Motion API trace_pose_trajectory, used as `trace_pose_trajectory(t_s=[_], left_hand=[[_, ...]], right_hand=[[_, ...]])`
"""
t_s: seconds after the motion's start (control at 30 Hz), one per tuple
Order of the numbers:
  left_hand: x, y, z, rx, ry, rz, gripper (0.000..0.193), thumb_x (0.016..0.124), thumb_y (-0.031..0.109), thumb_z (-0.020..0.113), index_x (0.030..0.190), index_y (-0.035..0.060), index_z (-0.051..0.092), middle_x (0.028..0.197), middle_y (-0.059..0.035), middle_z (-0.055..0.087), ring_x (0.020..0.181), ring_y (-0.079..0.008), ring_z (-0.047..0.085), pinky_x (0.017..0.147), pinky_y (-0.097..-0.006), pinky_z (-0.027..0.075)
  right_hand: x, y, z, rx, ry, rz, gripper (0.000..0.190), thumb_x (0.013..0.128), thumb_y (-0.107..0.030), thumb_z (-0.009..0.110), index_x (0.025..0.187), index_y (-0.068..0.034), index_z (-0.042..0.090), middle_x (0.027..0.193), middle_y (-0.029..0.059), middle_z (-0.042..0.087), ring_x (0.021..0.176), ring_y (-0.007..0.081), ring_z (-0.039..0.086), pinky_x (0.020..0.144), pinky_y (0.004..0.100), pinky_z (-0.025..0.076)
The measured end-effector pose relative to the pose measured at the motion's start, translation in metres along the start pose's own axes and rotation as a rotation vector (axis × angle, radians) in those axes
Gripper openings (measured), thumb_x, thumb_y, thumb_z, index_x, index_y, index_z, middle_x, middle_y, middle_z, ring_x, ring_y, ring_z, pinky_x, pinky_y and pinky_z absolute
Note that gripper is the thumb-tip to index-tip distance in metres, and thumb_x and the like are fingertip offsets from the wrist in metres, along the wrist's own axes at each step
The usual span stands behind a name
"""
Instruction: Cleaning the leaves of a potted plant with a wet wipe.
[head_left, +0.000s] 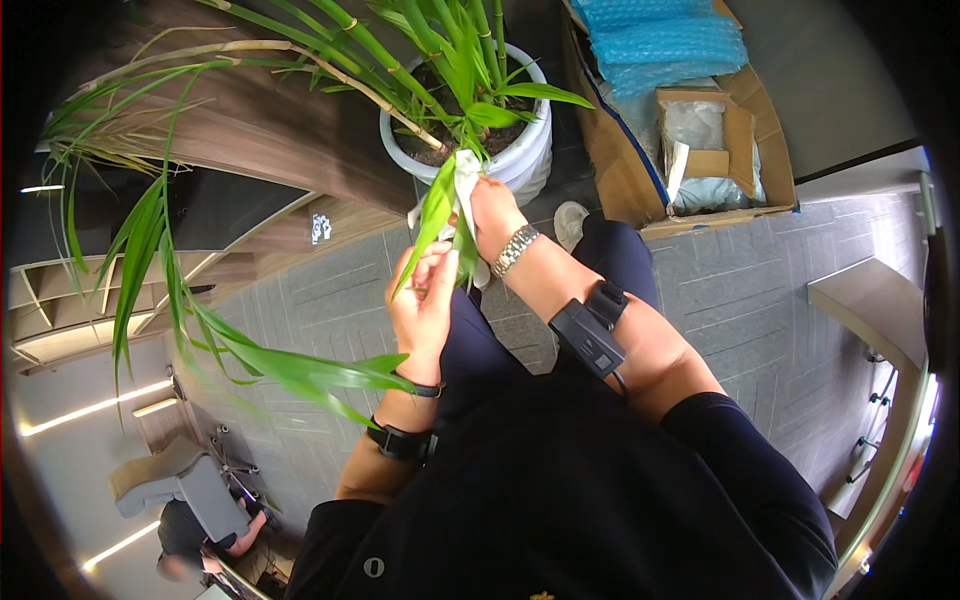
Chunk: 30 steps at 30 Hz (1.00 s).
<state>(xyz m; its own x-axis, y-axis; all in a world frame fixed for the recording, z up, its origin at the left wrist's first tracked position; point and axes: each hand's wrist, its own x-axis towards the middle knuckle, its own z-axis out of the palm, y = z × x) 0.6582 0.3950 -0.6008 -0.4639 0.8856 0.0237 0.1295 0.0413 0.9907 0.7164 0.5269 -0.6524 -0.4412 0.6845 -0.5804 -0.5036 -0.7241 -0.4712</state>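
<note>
A potted bamboo-like plant with green canes (409, 79) stands in front of me in a white ribbed pot (534, 161). My right hand (493, 210), with a metal watch at the wrist, grips a white tissue or cloth (465, 176) against a low green leaf (439, 206) at the pot's near rim. Just below and left, my left hand (424, 289) has its thumb and fingers pinched on the lower part of the leaves. Its fingertips are partly hidden by the leaf. White material also shows between the two hands.
Right of the pot stands an open cardboard box (622, 161) with blue bubble wrap (667, 45) and packaging inside. A long drooping stem (169, 225) arches over the left side, past my left forearm. Wooden shelving (97, 292) is at left. A person (184, 525) sits on a grey chair (206, 487) lower left.
</note>
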Motion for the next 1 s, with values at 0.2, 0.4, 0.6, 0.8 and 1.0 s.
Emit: trace_pose_trajectory(t_s=[0.2, 0.4, 0.6, 0.8, 1.0], left_hand=[[0.008, -0.004, -0.013, -0.066, 0.163, -0.035, 0.023, 0.095, 0.023, 0.059, 0.108, 0.0036, 0.061, 0.096, -0.0038, 0.063, 0.09, -0.0118, 0.058, 0.077, -0.0255, 0.045], [0.042, -0.021, -0.01, 0.024, 0.031, -0.006, 0.026, 0.095, 0.022, 0.057, 0.114, 0.004, 0.06, 0.103, -0.0052, 0.064, 0.099, -0.0129, 0.058, 0.085, -0.0267, 0.044], [0.081, -0.043, 0.014, -0.156, -0.158, -0.224, 0.032, 0.095, 0.022, 0.057, 0.117, -0.0019, 0.058, 0.101, -0.0062, 0.065, 0.094, -0.0124, 0.061, 0.086, -0.0252, 0.046], [0.102, -0.061, 0.034, -0.3, -0.291, -0.259, 0.033, 0.096, 0.023, 0.055, 0.118, -0.0021, 0.059, 0.104, -0.0066, 0.065, 0.096, -0.013, 0.061, 0.086, -0.0261, 0.046], [0.109, -0.059, 0.042, -0.51, -0.286, -0.344, 0.033, 0.098, 0.016, 0.049, 0.124, -0.0038, 0.051, 0.103, -0.0136, 0.067, 0.096, -0.0199, 0.067, 0.088, -0.0307, 0.052]], right_hand=[[-0.024, 0.016, -0.031, -0.049, -0.021, 0.093, 0.022, 0.097, -0.028, 0.04, 0.104, -0.012, 0.053, 0.078, 0.0038, 0.059, 0.064, 0.0171, 0.056, 0.056, 0.0318, 0.043], [-0.048, 0.01, -0.039, -0.154, -0.051, 0.028, 0.02, 0.094, -0.026, 0.043, 0.097, -0.01, 0.055, 0.07, 0.0044, 0.058, 0.055, 0.0143, 0.051, 0.05, 0.0276, 0.038], [-0.065, 0.011, -0.038, -0.397, -0.042, -0.076, 0.032, 0.096, -0.039, 0.042, 0.09, -0.011, 0.057, 0.071, 0.0006, 0.058, 0.06, 0.0086, 0.048, 0.053, 0.0236, 0.036], [-0.064, 0.009, -0.051, -0.473, -0.091, -0.083, 0.045, 0.098, -0.038, 0.041, 0.121, -0.003, 0.056, 0.111, 0.0067, 0.063, 0.103, 0.013, 0.057, 0.087, 0.0255, 0.042], [-0.066, 0.005, -0.074, -0.663, -0.115, -0.03, 0.043, 0.096, -0.037, 0.044, 0.101, 0.002, 0.061, 0.085, 0.0078, 0.062, 0.076, 0.015, 0.057, 0.07, 0.0289, 0.045]])
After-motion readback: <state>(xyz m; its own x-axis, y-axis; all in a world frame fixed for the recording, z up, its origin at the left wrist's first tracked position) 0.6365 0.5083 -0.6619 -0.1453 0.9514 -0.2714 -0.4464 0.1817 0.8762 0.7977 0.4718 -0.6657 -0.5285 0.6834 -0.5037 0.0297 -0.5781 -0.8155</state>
